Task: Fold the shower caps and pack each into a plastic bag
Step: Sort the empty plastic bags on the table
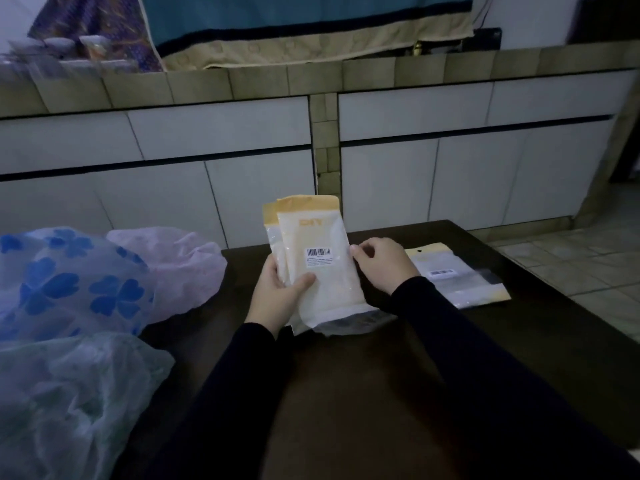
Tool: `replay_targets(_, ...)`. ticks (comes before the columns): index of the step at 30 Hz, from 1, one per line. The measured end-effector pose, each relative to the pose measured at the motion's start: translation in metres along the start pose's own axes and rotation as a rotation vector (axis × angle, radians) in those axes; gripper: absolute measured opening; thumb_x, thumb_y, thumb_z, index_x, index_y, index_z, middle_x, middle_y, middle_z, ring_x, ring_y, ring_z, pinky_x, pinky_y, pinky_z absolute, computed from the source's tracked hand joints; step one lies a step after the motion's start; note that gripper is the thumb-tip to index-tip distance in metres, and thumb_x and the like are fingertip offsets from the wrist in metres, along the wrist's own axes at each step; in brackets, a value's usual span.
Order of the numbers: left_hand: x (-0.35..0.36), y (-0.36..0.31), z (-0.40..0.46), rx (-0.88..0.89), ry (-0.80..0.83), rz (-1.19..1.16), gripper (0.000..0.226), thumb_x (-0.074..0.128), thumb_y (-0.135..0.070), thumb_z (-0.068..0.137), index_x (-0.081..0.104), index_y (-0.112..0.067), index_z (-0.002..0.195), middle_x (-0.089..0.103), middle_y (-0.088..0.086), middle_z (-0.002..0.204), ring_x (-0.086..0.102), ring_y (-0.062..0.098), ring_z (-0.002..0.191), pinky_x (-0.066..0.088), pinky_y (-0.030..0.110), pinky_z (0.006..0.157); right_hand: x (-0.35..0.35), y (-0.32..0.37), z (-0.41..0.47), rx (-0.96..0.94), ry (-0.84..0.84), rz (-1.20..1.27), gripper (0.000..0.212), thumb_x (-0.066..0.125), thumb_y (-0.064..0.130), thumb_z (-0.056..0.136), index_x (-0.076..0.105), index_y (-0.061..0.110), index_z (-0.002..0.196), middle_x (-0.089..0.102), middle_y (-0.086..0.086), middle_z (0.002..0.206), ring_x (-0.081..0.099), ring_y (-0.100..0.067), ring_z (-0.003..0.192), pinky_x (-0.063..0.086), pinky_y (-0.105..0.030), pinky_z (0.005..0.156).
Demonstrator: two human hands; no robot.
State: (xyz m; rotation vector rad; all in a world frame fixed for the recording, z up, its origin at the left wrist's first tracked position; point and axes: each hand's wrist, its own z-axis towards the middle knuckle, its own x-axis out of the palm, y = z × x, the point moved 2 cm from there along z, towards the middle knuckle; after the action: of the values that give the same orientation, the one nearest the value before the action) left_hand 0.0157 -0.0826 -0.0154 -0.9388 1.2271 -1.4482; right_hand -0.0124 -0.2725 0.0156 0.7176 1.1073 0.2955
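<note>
My left hand [277, 292] grips two overlapping plastic bags [315, 268] with yellow tops and a barcode label, held upright above the dark table [346, 375]. My right hand [381, 265] touches the right edge of the front bag with curled fingers. Another flat plastic bag [460, 282] lies on the table to the right, behind my right forearm. At the left sit three shower caps: one with blue flower prints [69, 282], a pink one [180, 265] behind it, and a pale green one [76, 386] nearest me.
Behind the table stand white cabinet doors [207, 150] under a tiled counter [311, 77] with cloths hanging above it. Tiled floor [571, 258] shows to the right of the table's edge.
</note>
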Motion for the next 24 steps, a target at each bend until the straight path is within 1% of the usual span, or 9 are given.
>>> replay_targets(3, 0.015, -0.002, 0.001, -0.014, 0.004, -0.022, 0.053, 0.073, -0.018, 0.082, 0.049, -0.028, 0.128, 0.063, -0.006, 0.121, 0.061, 0.015, 0.110, 0.052, 0.046, 0.093, -0.024, -0.026, 0.003, 0.027, -0.083, -0.255, 0.032, 0.051, 0.039, 0.094, 0.061, 0.020, 0.117, 0.058, -0.004, 0.118, 0.055, -0.020, 0.104, 0.048, -0.036, 0.091)
replay_targets(5, 0.026, -0.005, 0.001, -0.024, 0.011, -0.034, 0.052, 0.071, -0.018, 0.083, 0.048, -0.028, 0.128, 0.063, -0.007, 0.121, 0.061, 0.014, 0.109, 0.052, 0.046, 0.094, -0.039, -0.046, 0.004, 0.088, -0.118, -0.440, 0.031, 0.051, 0.037, 0.094, 0.059, 0.021, 0.119, 0.056, -0.006, 0.120, 0.052, -0.023, 0.109, 0.044, -0.042, 0.095)
replay_targets(7, 0.038, -0.005, 0.001, -0.031, 0.027, -0.039, 0.051, 0.070, -0.017, 0.084, 0.048, -0.029, 0.128, 0.062, -0.007, 0.121, 0.061, 0.014, 0.110, 0.052, 0.046, 0.094, -0.048, -0.067, 0.005, 0.222, -0.069, -0.613, 0.035, 0.049, 0.033, 0.093, 0.055, 0.019, 0.124, 0.050, -0.010, 0.125, 0.045, -0.028, 0.116, 0.038, -0.048, 0.099)
replay_targets(10, 0.047, -0.006, 0.001, -0.034, 0.044, -0.035, 0.052, 0.070, -0.017, 0.084, 0.047, -0.028, 0.129, 0.062, -0.006, 0.122, 0.060, 0.015, 0.110, 0.052, 0.046, 0.094, -0.049, -0.088, 0.002, 0.486, 0.064, -0.660, 0.058, 0.055, 0.040, 0.085, 0.040, 0.018, 0.137, 0.041, -0.016, 0.136, 0.038, -0.036, 0.125, 0.033, -0.051, 0.103)
replay_targets(12, 0.050, -0.005, 0.001, -0.030, 0.046, -0.025, 0.052, 0.070, -0.017, 0.084, 0.047, -0.028, 0.129, 0.062, -0.006, 0.121, 0.061, 0.014, 0.110, 0.052, 0.045, 0.093, -0.047, -0.092, 0.000, 0.561, 0.116, -0.612, 0.073, 0.058, 0.047, 0.081, 0.029, 0.020, 0.143, 0.041, -0.018, 0.137, 0.039, -0.037, 0.126, 0.032, -0.049, 0.104)
replay_targets(15, 0.048, -0.004, 0.003, -0.029, 0.037, -0.018, 0.052, 0.070, -0.017, 0.084, 0.047, -0.028, 0.129, 0.062, -0.006, 0.122, 0.061, 0.015, 0.110, 0.052, 0.046, 0.093, -0.041, -0.086, 0.001, 0.526, 0.085, -0.592, 0.082, 0.061, 0.049, 0.079, 0.022, 0.022, 0.146, 0.044, -0.018, 0.134, 0.041, -0.035, 0.123, 0.032, -0.046, 0.101)
replay_targets(18, 0.040, 0.000, 0.006, -0.039, 0.010, -0.017, 0.051, 0.069, -0.016, 0.085, 0.046, -0.028, 0.129, 0.062, -0.006, 0.122, 0.060, 0.016, 0.110, 0.052, 0.046, 0.093, -0.030, -0.073, 0.000, 0.460, 0.038, -0.444, 0.088, 0.066, 0.041, 0.079, 0.016, 0.025, 0.148, 0.042, -0.017, 0.137, 0.041, -0.034, 0.124, 0.030, -0.046, 0.103)
replay_targets(21, 0.030, 0.002, 0.008, -0.036, -0.032, -0.019, 0.049, 0.068, -0.012, 0.085, 0.047, -0.026, 0.127, 0.063, -0.005, 0.119, 0.061, 0.016, 0.108, 0.052, 0.045, 0.093, -0.021, -0.057, -0.001, 0.304, -0.035, -0.252, 0.077, 0.065, 0.032, 0.083, 0.020, 0.026, 0.146, 0.042, -0.014, 0.132, 0.047, -0.030, 0.116, 0.036, -0.044, 0.101)
replay_targets(24, 0.017, 0.002, 0.010, -0.039, -0.080, -0.028, 0.051, 0.065, -0.009, 0.086, 0.045, -0.024, 0.131, 0.062, -0.005, 0.120, 0.061, 0.014, 0.105, 0.054, 0.036, 0.085, -0.024, -0.037, -0.002, 0.108, -0.189, -0.061, 0.066, 0.061, 0.028, 0.090, 0.026, 0.025, 0.145, 0.039, -0.011, 0.129, 0.051, -0.024, 0.105, 0.046, -0.034, 0.090)
